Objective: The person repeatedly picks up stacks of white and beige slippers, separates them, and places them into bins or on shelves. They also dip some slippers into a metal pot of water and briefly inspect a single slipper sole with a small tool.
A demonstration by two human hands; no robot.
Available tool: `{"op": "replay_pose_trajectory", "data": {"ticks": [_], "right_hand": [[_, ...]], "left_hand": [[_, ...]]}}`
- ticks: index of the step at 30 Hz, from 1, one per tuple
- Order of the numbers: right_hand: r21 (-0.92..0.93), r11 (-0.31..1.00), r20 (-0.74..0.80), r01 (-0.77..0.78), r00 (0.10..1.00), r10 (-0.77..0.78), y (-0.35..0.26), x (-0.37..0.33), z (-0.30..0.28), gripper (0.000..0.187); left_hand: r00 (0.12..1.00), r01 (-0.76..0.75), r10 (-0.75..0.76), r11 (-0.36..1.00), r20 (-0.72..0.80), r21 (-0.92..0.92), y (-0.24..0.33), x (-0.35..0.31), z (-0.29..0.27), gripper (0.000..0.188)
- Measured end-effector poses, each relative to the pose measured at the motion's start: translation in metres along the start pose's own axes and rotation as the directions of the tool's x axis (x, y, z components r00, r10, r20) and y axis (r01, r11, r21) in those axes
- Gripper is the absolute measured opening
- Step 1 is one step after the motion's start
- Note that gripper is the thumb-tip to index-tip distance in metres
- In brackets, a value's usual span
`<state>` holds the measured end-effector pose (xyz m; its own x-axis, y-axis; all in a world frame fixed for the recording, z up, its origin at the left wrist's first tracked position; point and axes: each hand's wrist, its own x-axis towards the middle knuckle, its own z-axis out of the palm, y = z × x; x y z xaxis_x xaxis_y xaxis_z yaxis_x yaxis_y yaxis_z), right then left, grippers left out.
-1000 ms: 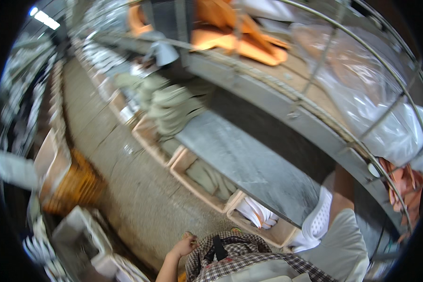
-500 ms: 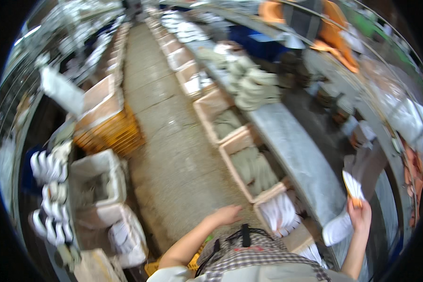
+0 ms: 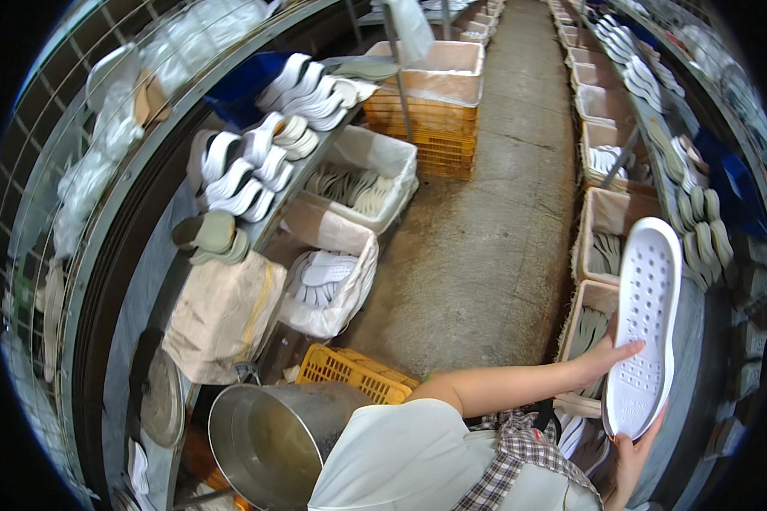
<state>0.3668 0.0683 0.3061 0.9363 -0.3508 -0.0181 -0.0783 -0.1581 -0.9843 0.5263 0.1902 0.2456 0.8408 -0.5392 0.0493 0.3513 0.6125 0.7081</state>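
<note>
A white shoe sole [image 3: 643,328] with rows of dimples on its face is held upright at the right, toe end up. My left hand [image 3: 607,356] reaches across from the left and grips the sole's left edge, thumb pressed on its face. At the sole's lower end my right hand [image 3: 637,453] is closed around the heel edge; some of its fingers are hidden behind it. Just beyond the hands, a lined bin [image 3: 599,294] holds grey-green soles [image 3: 590,330].
Lined bins run along both sides of the concrete aisle [image 3: 486,247]. On the left shelf are white soles [image 3: 234,183] and a beige sack [image 3: 226,319]. A metal bucket [image 3: 273,434] and a yellow crate [image 3: 354,373] stand at lower left. Grey-green soles [image 3: 703,243] are stacked on the right shelf.
The view has swung left. My left hand, empty and over the aisle before, has come across to grip the white sole with my right hand. The orange-ended white piece is no longer visible.
</note>
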Motion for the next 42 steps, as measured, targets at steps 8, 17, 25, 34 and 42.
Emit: {"op": "replay_pose_trajectory", "data": {"ticks": [8, 17, 25, 34, 42], "right_hand": [[-0.175, 0.855, 0.281, 0.488, 0.857, -0.431, -0.021, 0.059, 0.03, 0.078], [-0.197, 0.676, 0.313, 0.71, 0.699, -0.643, -0.045, 0.105, 0.072, 0.072], [-0.044, 0.79, 0.252, 0.611, 0.772, -0.583, -0.036, 0.11, 0.086, 0.066], [0.105, 0.848, 0.227, 0.52, 0.818, -0.529, -0.013, 0.115, 0.081, 0.052], [0.242, 0.908, 0.232, 0.341, 0.889, -0.395, -0.009, 0.114, 0.089, 0.055]], "left_hand": [[0.989, -0.136, 0.145, 0.884, -0.016, -0.448, 0.05, -0.023, -0.041, 0.061], [0.955, 0.285, -0.251, 0.615, 0.16, -0.735, 0.035, -0.051, -0.043, 0.063], [0.845, 0.353, -0.515, 0.33, 0.147, -0.876, 0.021, -0.068, -0.034, 0.065], [0.787, 0.321, -0.607, 0.248, 0.111, -0.914, 0.024, -0.082, -0.023, 0.064], [0.735, 0.284, -0.677, 0.256, 0.038, -0.924, 0.028, -0.088, -0.024, 0.064]]}}
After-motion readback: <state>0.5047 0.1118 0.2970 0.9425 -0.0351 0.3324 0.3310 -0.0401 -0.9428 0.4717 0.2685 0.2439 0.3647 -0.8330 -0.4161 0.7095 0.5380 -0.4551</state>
